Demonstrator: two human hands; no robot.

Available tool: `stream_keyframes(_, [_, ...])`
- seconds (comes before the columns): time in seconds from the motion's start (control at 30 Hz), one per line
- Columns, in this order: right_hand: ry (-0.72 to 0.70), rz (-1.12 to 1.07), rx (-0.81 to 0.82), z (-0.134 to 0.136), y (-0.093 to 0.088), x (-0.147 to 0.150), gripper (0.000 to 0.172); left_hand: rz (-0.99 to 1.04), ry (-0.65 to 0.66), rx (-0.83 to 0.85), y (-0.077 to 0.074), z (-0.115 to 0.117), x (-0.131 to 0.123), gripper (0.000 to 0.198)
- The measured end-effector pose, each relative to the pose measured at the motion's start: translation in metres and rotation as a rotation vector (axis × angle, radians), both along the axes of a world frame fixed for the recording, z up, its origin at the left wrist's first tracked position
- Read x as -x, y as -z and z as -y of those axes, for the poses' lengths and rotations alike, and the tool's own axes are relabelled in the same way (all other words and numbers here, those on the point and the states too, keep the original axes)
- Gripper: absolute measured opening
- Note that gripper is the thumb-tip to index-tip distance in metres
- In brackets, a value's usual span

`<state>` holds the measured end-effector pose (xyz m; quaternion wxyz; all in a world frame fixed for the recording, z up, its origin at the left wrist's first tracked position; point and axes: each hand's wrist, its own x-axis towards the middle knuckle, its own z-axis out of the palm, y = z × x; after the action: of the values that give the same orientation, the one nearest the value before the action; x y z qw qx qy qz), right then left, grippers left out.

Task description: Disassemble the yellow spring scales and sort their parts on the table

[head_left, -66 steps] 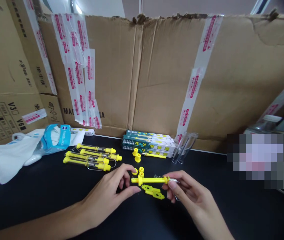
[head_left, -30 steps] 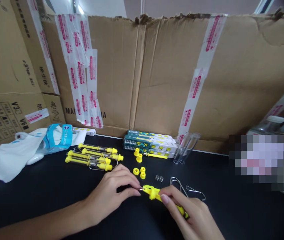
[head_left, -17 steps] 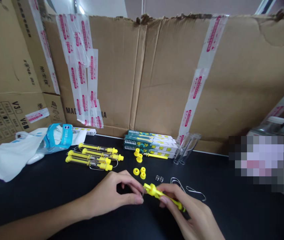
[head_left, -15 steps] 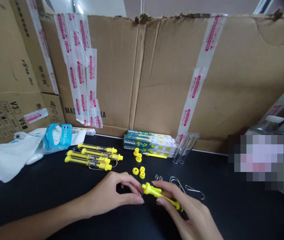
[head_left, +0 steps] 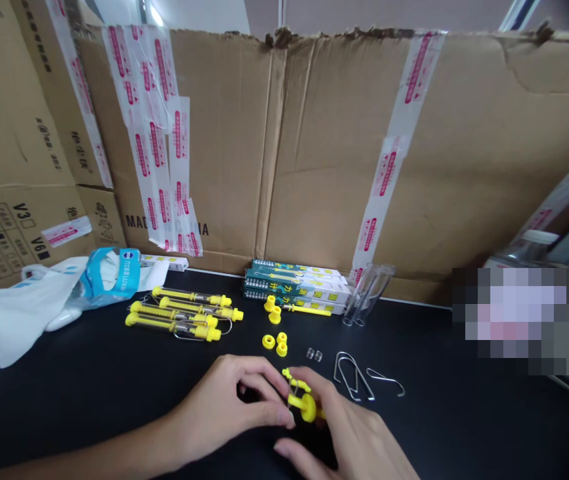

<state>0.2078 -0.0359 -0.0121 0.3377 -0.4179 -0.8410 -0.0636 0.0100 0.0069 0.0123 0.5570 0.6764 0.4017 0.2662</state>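
My left hand (head_left: 244,400) is closed in a pinch on a thin metal wire hook (head_left: 291,395) that meets the yellow parts. Curled around a yellow plastic spring scale part (head_left: 308,408) with a round flange is my right hand (head_left: 351,423); its thumb stands apart below. A narrow yellow strip (head_left: 300,383) shows under its index finger. The far end of the flanged part is hidden by the fingers. Beyond the hands lie small yellow caps (head_left: 282,349), two small springs (head_left: 314,355) and bent wire hooks (head_left: 354,377).
Several assembled spring scales (head_left: 179,323) lie at the left. Printed boxes (head_left: 297,287) are stacked at the back, with clear tubes (head_left: 368,293) leaning beside them. A plastic packet (head_left: 114,273) lies far left. Cardboard walls (head_left: 224,147) border the black table (head_left: 164,380).
The yellow part has turned from lying lengthwise to showing its round flange, and a separate yellow strip appears. My right thumb has moved off it. The view has shifted slightly.
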Motion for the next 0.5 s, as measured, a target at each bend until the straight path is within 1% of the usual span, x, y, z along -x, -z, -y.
stream_keyframes(0.1, [0.030, 0.014, 0.036, -0.0018, 0.0033, 0.0009, 0.049, 0.018, -0.010, 0.019, -0.0003, -0.0009, 0.0003, 0.023])
stream_keyframes(0.2, [-0.019, 0.115, -0.069, -0.0032, 0.0042, 0.0028, 0.043, 0.058, 0.017, 0.040, 0.0022, -0.0017, 0.0004, 0.024])
stream_keyframes(0.27, [-0.046, 0.171, -0.133, -0.0035, 0.0036, 0.0049, 0.043, 0.088, 0.047, 0.044, 0.0050, -0.0017, 0.0005, 0.023])
stream_keyframes(0.33, [-0.045, 0.192, -0.178, -0.0030, 0.0029, 0.0066, 0.045, 0.104, 0.043, 0.003, 0.0071, -0.0018, 0.0011, 0.024])
stream_keyframes(0.4, [-0.069, 0.206, -0.207, -0.0019, 0.0022, 0.0071, 0.048, 0.072, 0.035, -0.081, 0.0069, -0.0017, 0.0017, 0.024])
stream_keyframes(0.43, [-0.097, 0.228, -0.200, -0.0012, 0.0018, 0.0068, 0.049, 0.033, 0.033, -0.132, 0.0060, -0.0016, 0.0020, 0.020])
stream_keyframes(0.5, [-0.160, 0.301, -0.163, 0.0003, 0.0015, 0.0054, 0.049, -0.047, 0.039, -0.197, 0.0031, -0.0007, 0.0020, 0.007])
